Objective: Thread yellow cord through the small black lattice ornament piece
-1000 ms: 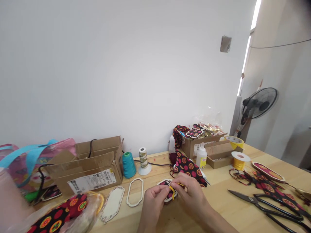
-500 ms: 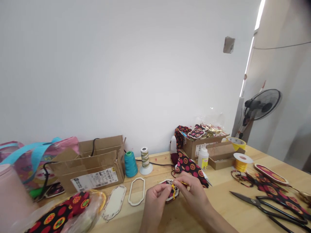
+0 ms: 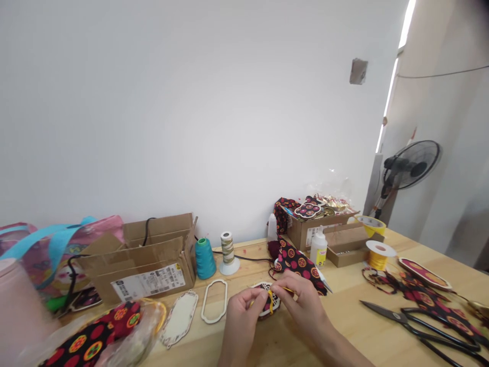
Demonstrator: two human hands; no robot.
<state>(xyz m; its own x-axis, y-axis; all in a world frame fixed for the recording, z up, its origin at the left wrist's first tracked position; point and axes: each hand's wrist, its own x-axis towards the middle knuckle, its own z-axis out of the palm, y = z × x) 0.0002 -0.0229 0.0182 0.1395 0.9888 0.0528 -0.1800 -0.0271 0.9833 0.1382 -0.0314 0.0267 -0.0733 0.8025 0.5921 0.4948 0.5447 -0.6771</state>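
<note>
My left hand point(image 3: 243, 313) and my right hand point(image 3: 301, 303) meet low in the middle of the head view, fingers pinched close together. Between them runs a yellow cord point(image 3: 271, 305), and each hand's thumb and fingertips are closed on it. Just beneath the fingertips is a small ornament point(image 3: 277, 304) with a pale lattice frame over dark red patterned fabric; the cord crosses it. My fingers hide part of the ornament, and any knot is too small to make out. To the left lie a pale oblong frame point(image 3: 205, 308) and a cream fabric-backed panel point(image 3: 179, 320).
Large black scissors point(image 3: 405, 318) and a yellow cord spool point(image 3: 378, 261) lie right. Behind stand a glue bottle point(image 3: 318, 250), teal thread cone point(image 3: 205, 259), patterned thread spool point(image 3: 227, 250) and cardboard boxes point(image 3: 153, 262). Patterned fabric point(image 3: 300, 262) lies beyond my right hand.
Almost nothing differs. The view has shifted very slightly, and my fingertips keep their pinch on the yellow cord over the ornament.
</note>
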